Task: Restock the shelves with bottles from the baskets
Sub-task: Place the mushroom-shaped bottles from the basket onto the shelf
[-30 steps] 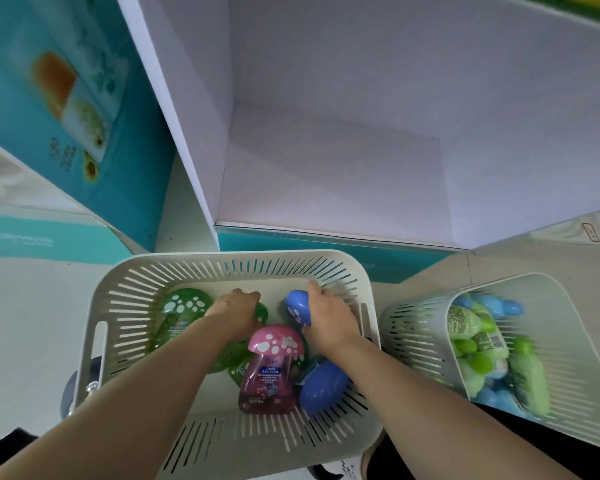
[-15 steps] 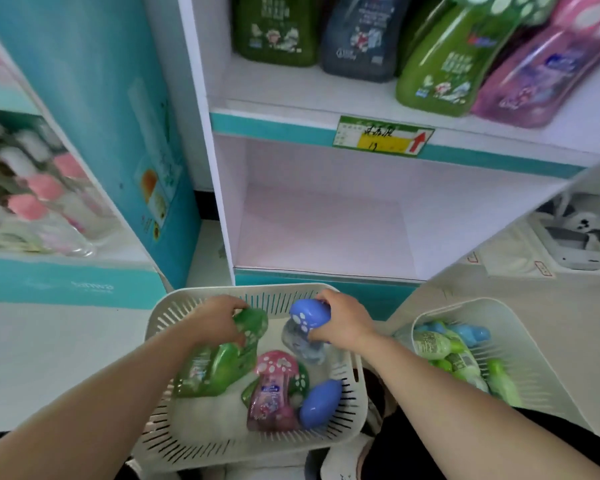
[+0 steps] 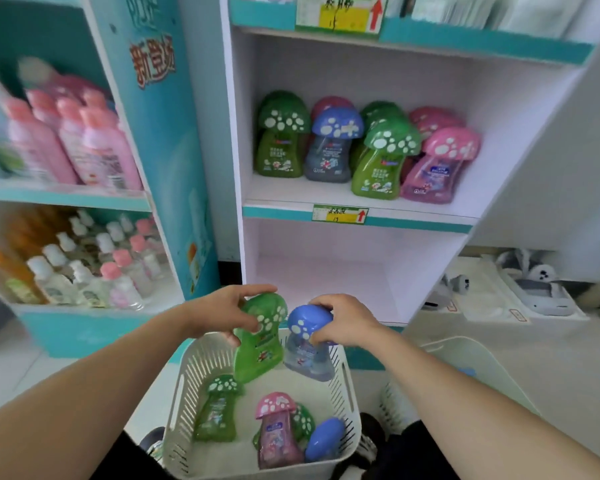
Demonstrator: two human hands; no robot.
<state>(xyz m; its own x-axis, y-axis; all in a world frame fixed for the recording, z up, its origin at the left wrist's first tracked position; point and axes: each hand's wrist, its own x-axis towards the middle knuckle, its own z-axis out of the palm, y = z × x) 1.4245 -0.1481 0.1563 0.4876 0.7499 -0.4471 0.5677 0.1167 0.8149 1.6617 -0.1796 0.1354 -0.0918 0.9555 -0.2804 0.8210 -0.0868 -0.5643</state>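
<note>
At lower centre, my left hand (image 3: 219, 313) has its fingers (image 3: 253, 292) clasped round the cap of a green mushroom-cap bottle (image 3: 257, 351). My right hand (image 3: 347, 322) grips the cap of a blue mushroom-cap bottle (image 3: 307, 355). I see both held just above the white basket (image 3: 184, 386), in front of the bottom shelf (image 3: 319, 282), where a pink mushroom-cap bottle (image 3: 276, 431) lies among others.

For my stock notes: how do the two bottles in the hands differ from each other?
Colour: the green bottle is green all over; the blue bottle has a blue cap on a greyish body. Holder: the left hand holds the green bottle, the right hand the blue bottle by its cap. Both have white-spotted mushroom caps and are above the basket.
</note>
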